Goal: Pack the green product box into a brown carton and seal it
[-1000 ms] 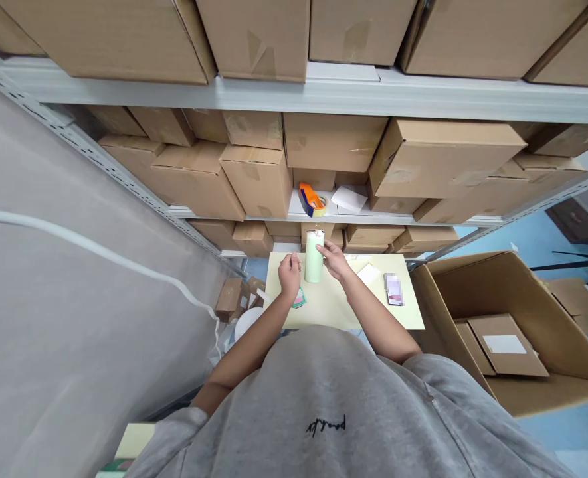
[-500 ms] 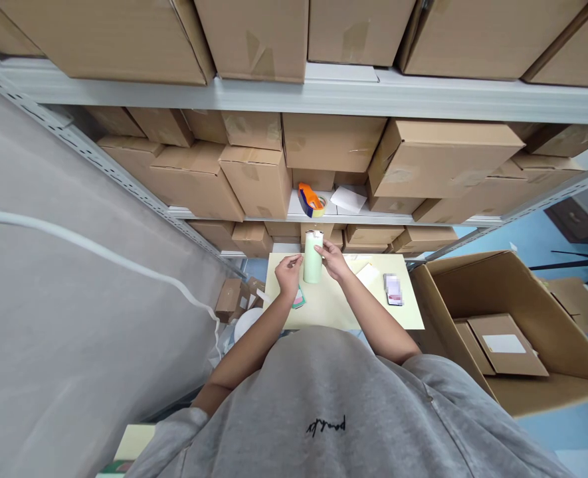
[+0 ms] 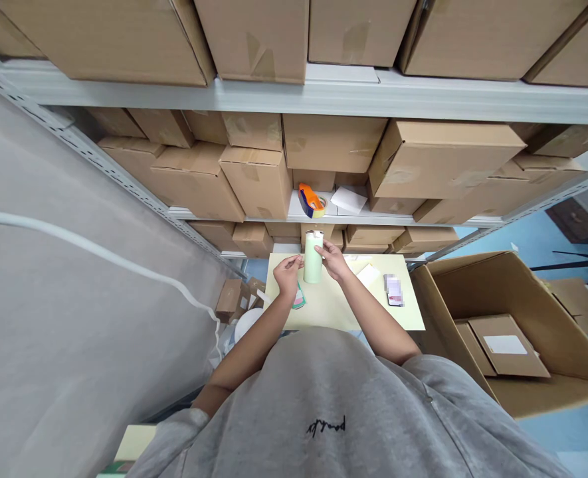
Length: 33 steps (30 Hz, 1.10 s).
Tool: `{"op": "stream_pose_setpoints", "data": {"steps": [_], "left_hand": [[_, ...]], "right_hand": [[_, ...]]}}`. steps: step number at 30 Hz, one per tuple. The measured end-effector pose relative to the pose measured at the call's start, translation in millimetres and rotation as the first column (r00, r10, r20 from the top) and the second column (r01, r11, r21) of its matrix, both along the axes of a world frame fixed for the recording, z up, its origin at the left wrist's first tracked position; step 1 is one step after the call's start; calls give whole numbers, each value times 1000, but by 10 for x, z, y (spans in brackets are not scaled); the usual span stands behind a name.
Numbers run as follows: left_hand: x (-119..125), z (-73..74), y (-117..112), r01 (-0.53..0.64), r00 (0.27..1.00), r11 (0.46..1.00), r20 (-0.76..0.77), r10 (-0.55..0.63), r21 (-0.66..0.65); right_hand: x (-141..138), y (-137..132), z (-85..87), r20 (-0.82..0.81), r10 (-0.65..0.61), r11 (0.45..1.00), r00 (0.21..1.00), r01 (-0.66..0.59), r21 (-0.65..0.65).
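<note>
- Tumbler (image 3: 313, 263), pale green with a lighter top, stands upright in the far half of the pale yellow surface (image 3: 341, 312), between the two hands.
- Right hand (image 3: 332, 259) sits at its upper side, the right fingers (image 3: 322, 249) curled closed against the tumbler's wall.
- Left hand (image 3: 288, 273) is raised just beside the opposite side, the left fingers (image 3: 299, 261) bunched and pointing at the tumbler; whether they touch it or pinch something small, I cannot tell.
- Green-and-pink card (image 3: 299, 297) lies on the surface just below the left hand.
- White paper slip (image 3: 368, 274) and a blurred flat packet (image 3: 394, 290) lie toward the surface's right side.
- Orange tape dispenser (image 3: 311, 201) and white paper sheet (image 3: 348, 199) rest on a metal shelf (image 3: 303, 214) beyond, among cardboard boxes.
- Open cardboard carton (image 3: 473, 285) to the right holds a flat brown box (image 3: 507, 348) with a white label; small cardboard boxes (image 3: 230, 299) and a white round dish (image 3: 246, 323) sit to the left.
</note>
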State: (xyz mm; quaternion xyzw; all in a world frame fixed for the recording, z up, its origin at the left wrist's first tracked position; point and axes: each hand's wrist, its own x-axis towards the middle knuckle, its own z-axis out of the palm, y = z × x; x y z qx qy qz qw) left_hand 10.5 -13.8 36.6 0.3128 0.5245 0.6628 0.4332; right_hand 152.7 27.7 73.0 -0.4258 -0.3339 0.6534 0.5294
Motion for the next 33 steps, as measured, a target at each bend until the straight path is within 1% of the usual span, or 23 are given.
{"op": "stream_pose_setpoints", "data": {"steps": [7, 12, 17, 20, 24, 28, 33], "left_hand": [[-16, -7, 30, 7, 998, 1000, 63, -8, 13], [-13, 6, 19, 1, 1000, 1000, 28, -1, 1], [-10, 0, 11, -11, 1000, 999, 0, 11, 37], [-10, -13, 20, -1, 999, 999, 45, -1, 39], [-10, -19, 30, 15, 994, 1000, 107, -15, 8], [-16, -10, 27, 1, 996, 1000, 90, 1, -16], [-22, 3, 30, -27, 998, 1000, 58, 27, -7]], "right_hand": [[14, 6, -7, -16, -11, 1000, 1000, 10, -7], [8, 9, -14, -16, -2, 1000, 1000, 2, -3], [4, 9, -23, -24, 3, 1000, 1000, -3, -1], [7, 12, -30, -15, -1, 1000, 1000, 2, 5], [10, 16, -42, -13, -5, 1000, 1000, 5, 5], [8, 11, -48, -10, -33, 999, 999, 33, -2], [-9, -1, -38, 14, -44, 999, 999, 45, -12]]}}
